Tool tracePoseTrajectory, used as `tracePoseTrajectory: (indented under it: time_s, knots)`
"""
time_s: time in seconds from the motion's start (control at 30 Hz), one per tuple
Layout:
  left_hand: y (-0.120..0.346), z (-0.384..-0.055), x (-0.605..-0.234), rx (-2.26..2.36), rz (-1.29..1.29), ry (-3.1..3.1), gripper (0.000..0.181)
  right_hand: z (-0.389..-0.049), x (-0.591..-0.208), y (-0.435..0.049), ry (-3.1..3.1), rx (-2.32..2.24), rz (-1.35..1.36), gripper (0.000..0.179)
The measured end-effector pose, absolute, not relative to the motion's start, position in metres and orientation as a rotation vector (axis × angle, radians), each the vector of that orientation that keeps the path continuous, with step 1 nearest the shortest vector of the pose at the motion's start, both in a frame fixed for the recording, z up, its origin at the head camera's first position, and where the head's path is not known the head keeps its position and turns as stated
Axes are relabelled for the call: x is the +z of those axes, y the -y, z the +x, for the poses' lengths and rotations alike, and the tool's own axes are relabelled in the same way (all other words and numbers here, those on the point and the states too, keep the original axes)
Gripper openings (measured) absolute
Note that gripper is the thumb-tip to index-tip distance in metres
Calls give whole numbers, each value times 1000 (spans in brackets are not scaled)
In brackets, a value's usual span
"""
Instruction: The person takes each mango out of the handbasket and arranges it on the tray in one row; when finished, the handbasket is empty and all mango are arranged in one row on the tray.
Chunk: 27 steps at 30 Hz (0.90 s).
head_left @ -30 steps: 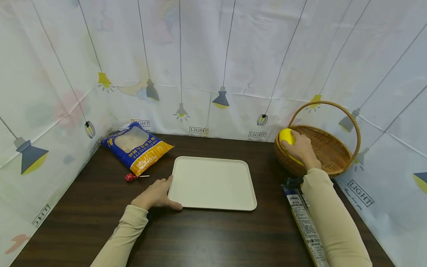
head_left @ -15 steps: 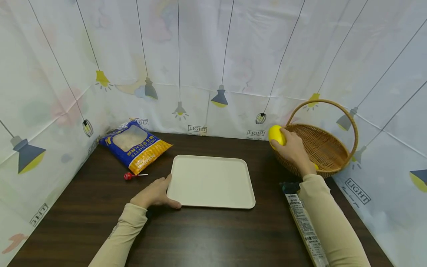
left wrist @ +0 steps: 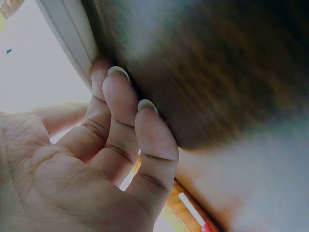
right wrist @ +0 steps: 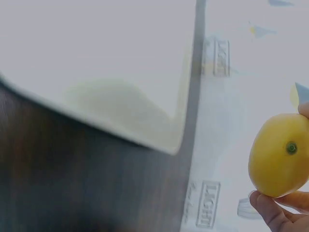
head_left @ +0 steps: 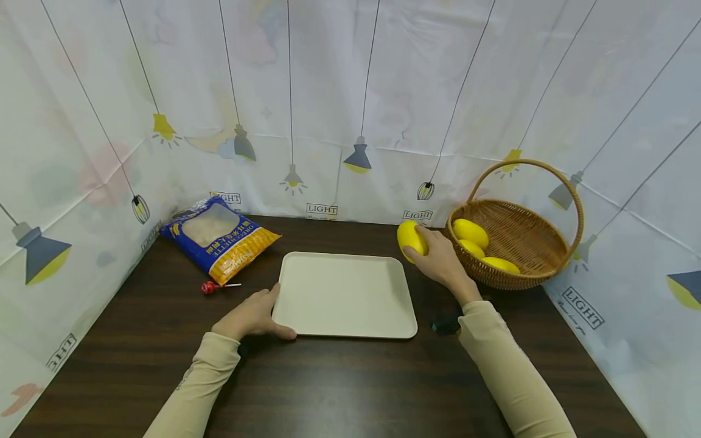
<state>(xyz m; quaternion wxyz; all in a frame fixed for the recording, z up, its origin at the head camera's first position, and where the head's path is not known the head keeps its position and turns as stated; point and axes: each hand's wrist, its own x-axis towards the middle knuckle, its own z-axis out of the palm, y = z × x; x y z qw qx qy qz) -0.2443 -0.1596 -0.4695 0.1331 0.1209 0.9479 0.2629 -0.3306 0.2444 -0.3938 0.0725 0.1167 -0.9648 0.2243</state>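
Left grip [head_left: 252, 317] lies relaxed against the tray [head_left: 345, 297]; near it, right grip [head_left: 440, 258] clasps a yellow fruit [head_left: 408, 236], likely slick, best cupped mid-body.

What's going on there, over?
Right fingers gripping yellow fruit, between basket and tray. Left fingers touching tray's left edge. Nothing visible between fruit and tray.

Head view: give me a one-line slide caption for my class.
Right hand holds a lemon between wicker basket and cream tray, whose edge the left hand touches.
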Motion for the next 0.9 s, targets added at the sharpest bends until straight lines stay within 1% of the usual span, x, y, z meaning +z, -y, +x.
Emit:
tracePoseTrajectory:
  time_s: [0.53,0.73,0.9]
  knots:
    - [161,-247,-471,760,343,-2742,128,-319,-431,-182,2940,798,451,69]
    - [161,-247,-473,767,309,-2718,129,-317,-440,-160,2954,777,525,68]
    - [160,-246,-473,784,330,-2732,128,-317,-446,-144,2987,791,553,68]
